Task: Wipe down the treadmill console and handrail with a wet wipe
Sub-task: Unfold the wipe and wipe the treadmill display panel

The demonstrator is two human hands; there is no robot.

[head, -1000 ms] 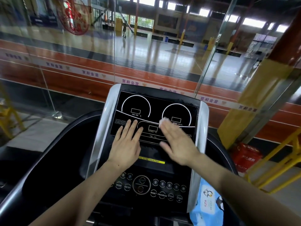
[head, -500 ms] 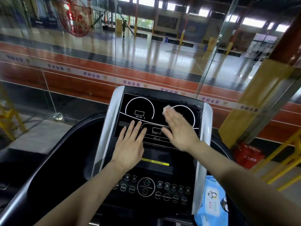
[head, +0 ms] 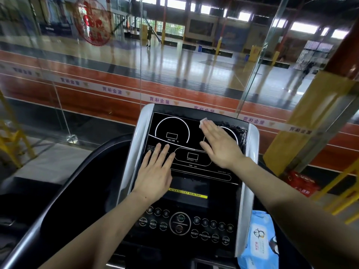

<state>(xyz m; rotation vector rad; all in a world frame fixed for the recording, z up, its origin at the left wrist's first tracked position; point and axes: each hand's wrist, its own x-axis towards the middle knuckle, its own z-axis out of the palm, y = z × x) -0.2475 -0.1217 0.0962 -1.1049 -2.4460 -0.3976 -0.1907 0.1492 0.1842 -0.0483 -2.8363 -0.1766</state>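
Observation:
The treadmill console (head: 180,131) is a black glossy panel with white dial outlines, silver side rails and a row of buttons lower down. My right hand (head: 221,146) lies flat on the upper right dial and presses a white wet wipe (head: 203,121) against the panel; only a corner of the wipe shows past my fingertips. My left hand (head: 156,171) rests flat on the left middle of the console, fingers spread, holding nothing. The black handrail (head: 64,200) curves away on the left; wet smears show along the console's top right edge.
A blue pack of wet wipes (head: 260,243) sits in the console's right side pocket. A glass wall (head: 139,65) stands just beyond the console, with a sports hall behind. Yellow railings (head: 11,140) flank both sides, and a red box (head: 301,183) lies at right.
My right hand has slid the wipe up the console from the middle display to the upper right dial. My left hand has stayed in place on the left side.

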